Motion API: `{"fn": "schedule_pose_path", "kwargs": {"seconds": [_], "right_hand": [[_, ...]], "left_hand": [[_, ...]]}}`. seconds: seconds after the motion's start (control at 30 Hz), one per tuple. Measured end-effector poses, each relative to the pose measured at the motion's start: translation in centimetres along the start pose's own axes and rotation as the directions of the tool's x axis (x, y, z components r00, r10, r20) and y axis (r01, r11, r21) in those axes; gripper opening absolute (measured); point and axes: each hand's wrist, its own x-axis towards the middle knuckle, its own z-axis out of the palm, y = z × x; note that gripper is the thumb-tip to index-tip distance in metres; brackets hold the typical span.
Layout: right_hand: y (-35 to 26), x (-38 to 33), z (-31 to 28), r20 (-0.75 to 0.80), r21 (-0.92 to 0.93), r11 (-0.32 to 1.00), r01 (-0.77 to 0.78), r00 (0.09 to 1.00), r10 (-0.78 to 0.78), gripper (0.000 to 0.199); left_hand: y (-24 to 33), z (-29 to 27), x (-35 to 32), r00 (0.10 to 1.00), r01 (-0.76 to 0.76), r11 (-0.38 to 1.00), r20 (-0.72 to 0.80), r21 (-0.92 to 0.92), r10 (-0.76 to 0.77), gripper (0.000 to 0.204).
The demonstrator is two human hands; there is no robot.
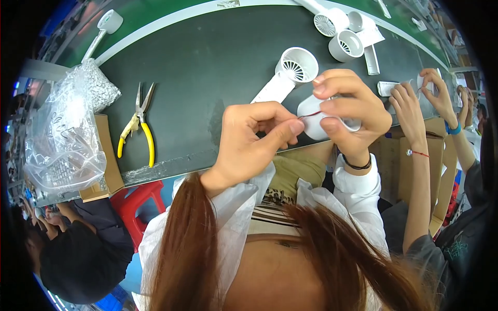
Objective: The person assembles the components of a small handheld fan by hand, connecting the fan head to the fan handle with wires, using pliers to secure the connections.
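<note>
The person wears an open, loose, thin white long-sleeved shirt (360,194) over a top with cream and dark stripes (272,226). Below are an olive-khaki garment (298,171) and a patch of brown-and-black leopard print (279,197). Long, straight reddish-brown hair (189,233) hangs at left and right. A thin black band (358,165) circles the wrist of the bare right hand (363,111).

We cannot see the dark red wire (312,114) where the right hand (359,110) covers it; toward one o'clock, the top edge crops a white handle (310,5).
</note>
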Motion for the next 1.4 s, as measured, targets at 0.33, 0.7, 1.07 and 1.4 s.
{"fn": "schedule_pose_path", "kwargs": {"seconds": [0.33,0.7,1.07,1.4], "right_hand": [[-0.2,-2.6,2.2,-0.399,0.477,0.879,-0.030,0.883,0.247,0.026],[0.3,-4.1,3.6,-0.491,0.654,0.756,-0.026,0.746,0.450,0.032],[-1.1,-3.5,4.8,-0.549,0.633,0.759,-0.153,0.602,0.580,0.032],[-1.4,-4.0,5.6,-0.604,0.657,0.740,-0.141,0.489,0.630,0.029]], "left_hand": [[-1.3,0.4,-1.2,0.980,0.133,0.966,0.177,-0.220,-0.095,0.014],[-1.8,1.6,-0.9,0.908,-0.418,0.885,0.090,0.205,0.408,0.006],[-2.2,1.8,-0.1,0.856,-0.509,0.783,0.112,0.357,0.505,0.002],[-2.3,1.6,0.1,0.899,-0.438,0.872,0.083,0.217,0.431,0.007]]}}
